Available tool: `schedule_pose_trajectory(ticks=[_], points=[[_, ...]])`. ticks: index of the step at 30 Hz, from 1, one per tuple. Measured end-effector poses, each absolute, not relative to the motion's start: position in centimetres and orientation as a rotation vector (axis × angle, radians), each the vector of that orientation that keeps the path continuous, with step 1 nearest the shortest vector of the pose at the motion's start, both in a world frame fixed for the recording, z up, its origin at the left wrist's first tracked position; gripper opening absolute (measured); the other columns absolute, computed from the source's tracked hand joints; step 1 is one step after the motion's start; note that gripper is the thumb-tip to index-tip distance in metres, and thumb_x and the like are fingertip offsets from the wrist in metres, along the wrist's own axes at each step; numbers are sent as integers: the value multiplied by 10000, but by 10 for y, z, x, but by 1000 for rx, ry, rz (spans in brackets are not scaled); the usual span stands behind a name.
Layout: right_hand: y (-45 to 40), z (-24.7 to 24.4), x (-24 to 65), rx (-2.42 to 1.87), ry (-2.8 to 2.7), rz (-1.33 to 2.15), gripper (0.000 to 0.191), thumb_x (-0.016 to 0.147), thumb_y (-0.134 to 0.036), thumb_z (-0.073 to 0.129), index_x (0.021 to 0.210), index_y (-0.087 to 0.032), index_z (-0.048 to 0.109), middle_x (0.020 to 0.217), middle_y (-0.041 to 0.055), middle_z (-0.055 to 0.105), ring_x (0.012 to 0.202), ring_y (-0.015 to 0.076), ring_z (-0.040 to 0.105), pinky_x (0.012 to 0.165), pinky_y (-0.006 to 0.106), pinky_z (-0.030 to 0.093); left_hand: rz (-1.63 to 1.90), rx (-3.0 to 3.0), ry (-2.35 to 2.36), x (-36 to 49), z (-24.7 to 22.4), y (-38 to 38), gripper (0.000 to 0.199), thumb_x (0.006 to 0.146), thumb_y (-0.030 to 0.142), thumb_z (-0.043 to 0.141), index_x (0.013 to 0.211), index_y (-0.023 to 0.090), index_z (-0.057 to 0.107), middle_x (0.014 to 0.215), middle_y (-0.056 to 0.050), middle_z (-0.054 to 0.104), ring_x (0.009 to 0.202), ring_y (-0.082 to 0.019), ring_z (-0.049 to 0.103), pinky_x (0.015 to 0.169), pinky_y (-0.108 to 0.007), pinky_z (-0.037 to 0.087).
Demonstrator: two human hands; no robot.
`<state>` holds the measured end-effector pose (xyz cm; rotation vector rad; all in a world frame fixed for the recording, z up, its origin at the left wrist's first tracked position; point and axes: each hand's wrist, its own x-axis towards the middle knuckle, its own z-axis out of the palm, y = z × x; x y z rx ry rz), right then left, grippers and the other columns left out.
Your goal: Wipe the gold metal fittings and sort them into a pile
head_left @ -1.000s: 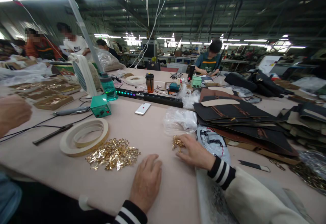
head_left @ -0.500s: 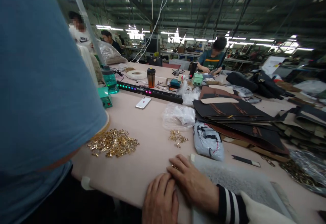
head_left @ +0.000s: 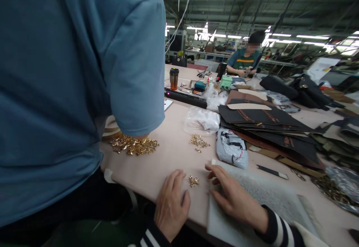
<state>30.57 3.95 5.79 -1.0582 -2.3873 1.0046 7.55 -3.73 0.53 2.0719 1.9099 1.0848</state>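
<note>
My left hand [head_left: 172, 202] rests at the table's front edge, palm down, thumb apart from the fingers, holding nothing. Just right of its fingertips lies a small cluster of gold metal pieces [head_left: 193, 181]. On the other side of that cluster, my right hand [head_left: 231, 192] hovers over the left edge of a translucent sheet [head_left: 258, 191], fingers spread and nothing in them. Farther back sits a second small group of gold pieces [head_left: 198, 142]. A large gold heap [head_left: 136, 145] lies to the left, partly hidden by a person's arm.
A person in a blue shirt [head_left: 78, 71] fills the left side. Behind the hands are a grey plastic package [head_left: 231, 148], a clear bag [head_left: 202, 120] and stacked dark leather pieces [head_left: 252, 116]. A dark tool [head_left: 272, 172] lies right. Another person [head_left: 245, 60] works across the table.
My hands have moved apart, uncovering the small gold cluster between them. The person in blue has leaned farther in over the large heap, and the view has shifted left.
</note>
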Motion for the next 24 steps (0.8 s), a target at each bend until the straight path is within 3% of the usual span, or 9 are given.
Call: schedule_pose_trajectory(ticks=[3, 7, 12, 14, 16, 18, 24], points=[[43, 65, 300, -1048, -2431, 1019, 670, 910, -128, 538, 1527, -292, 335, 1423, 124, 493, 1086, 223, 624, 1010, 447, 561, 923, 2212, 1724, 75, 16, -31, 523, 914, 158, 590, 1414, 276, 493, 1426, -76, 585, 1305, -284, 538, 1090, -490, 486], [71, 68, 288, -1039, -2432, 903, 638, 928, -141, 510, 1528, -278, 341, 1493, 141, 434, 1013, 197, 650, 951, 439, 585, 974, 2064, 1748, 76, 23, -21, 124, 943, 187, 634, 1051, 244, 614, 1066, -38, 663, 1048, -246, 596, 913, -416, 519], [124, 55, 272, -1103, -2494, 644, 657, 924, -198, 573, 1542, -224, 354, 1573, 161, 366, 1298, 270, 545, 1145, 519, 433, 1034, 2012, 1822, 74, 19, -19, 74, 945, 205, 651, 949, 228, 581, 970, -28, 606, 957, -243, 562, 861, -404, 481], [136, 49, 267, -1112, -2528, 628, 502, 925, -214, 601, 1417, -183, 506, 1446, 160, 507, 1309, 280, 527, 1149, 506, 411, 1038, 2010, 1852, 71, 18, -22, 92, 935, 173, 643, 953, 224, 568, 985, -33, 599, 968, -247, 557, 872, -408, 475], [138, 46, 263, -1104, -2551, 658, 268, 939, -215, 598, 1199, -168, 635, 1221, 129, 630, 1147, 252, 605, 1048, 446, 481, 1053, 1996, 1875, 66, 17, -25, 105, 934, 151, 633, 948, 221, 556, 997, -37, 597, 977, -246, 559, 878, -406, 472], [134, 46, 262, -1078, -2570, 697, 127, 948, -206, 592, 1044, -172, 669, 1059, 90, 662, 987, 213, 635, 932, 374, 516, 1064, 1990, 1872, 61, 16, -28, 100, 943, 162, 635, 927, 222, 557, 980, -34, 607, 960, -240, 569, 863, -396, 475], [111, 57, 262, -975, -2628, 790, 131, 976, -280, 613, 1037, -196, 693, 997, 60, 692, 902, 183, 652, 855, 313, 502, 1092, 1913, 1853, 57, 11, -28, 57, 939, 226, 679, 974, 238, 635, 978, -30, 684, 947, -238, 632, 821, -368, 514]])
